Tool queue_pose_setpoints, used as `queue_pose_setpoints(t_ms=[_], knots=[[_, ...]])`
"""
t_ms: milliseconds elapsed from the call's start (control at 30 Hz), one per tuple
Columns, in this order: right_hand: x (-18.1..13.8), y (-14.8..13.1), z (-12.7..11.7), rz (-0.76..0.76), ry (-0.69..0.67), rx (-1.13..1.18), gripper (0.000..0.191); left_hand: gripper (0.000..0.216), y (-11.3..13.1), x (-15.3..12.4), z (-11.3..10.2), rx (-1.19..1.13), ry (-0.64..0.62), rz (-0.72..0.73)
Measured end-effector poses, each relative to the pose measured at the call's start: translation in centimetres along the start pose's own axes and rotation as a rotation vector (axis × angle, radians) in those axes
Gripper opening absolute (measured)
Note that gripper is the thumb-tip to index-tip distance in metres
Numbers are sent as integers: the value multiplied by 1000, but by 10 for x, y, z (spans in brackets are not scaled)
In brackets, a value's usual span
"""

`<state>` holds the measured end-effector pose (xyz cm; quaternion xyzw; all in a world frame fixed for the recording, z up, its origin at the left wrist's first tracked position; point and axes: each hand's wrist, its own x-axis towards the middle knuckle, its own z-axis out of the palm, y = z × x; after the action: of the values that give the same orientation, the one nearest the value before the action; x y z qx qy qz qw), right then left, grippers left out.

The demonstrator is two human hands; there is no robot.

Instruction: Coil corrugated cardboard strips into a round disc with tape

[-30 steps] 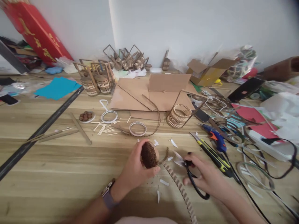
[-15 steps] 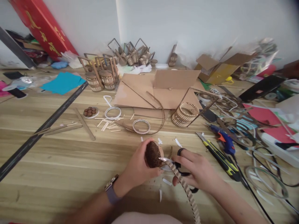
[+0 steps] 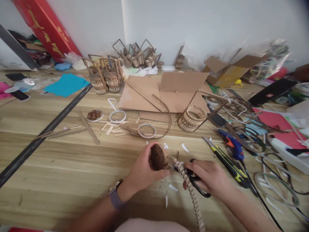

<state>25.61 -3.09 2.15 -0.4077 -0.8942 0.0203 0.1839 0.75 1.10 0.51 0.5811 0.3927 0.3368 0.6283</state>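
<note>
My left hand is closed around a dark brown, rough-textured round piece, its domed face turned up. Black-handled scissors are gripped in my right hand, their blades pointing left towards that piece. A long striped woven strip runs from near the scissor blades down towards my body and partly covers them. Small white paper scraps lie on the table beneath and around both hands.
A woven basket with a tall handle stands ahead, near flattened cardboard. Tape rings and small sticks lie left of it. A yellow-black utility knife and a blue glue gun lie at right.
The scissors in my right hand have drawn back to the right, away from the brown piece. The upper end of the striped strip now stands apart from the piece.
</note>
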Motion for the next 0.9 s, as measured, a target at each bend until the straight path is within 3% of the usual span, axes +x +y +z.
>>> queue_pose_setpoints(t_ms=[167, 267, 467, 567, 667, 733, 900], knots=[[-16, 23, 0, 345, -29, -193, 24, 76, 2, -1, -2, 29, 26, 8], [-22, 35, 4, 496, -82, -250, 30, 77, 1, -2, -1, 29, 25, 5], [-14, 35, 4, 430, -37, -187, 34, 80, 1, -4, 1, 9, -20, 49], [-1, 13, -9, 392, 63, -172, 29, 78, 2, -6, 1, 101, -11, 121], [15, -20, -18, 313, 91, 46, 30, 77, 4, -9, 2, 169, 7, 178], [25, -38, -16, 269, 60, 157, 39, 78, 4, -10, 3, 179, 12, 192], [37, -56, -3, 306, 63, 339, 35, 79, 3, -10, 3, 217, -28, 240]])
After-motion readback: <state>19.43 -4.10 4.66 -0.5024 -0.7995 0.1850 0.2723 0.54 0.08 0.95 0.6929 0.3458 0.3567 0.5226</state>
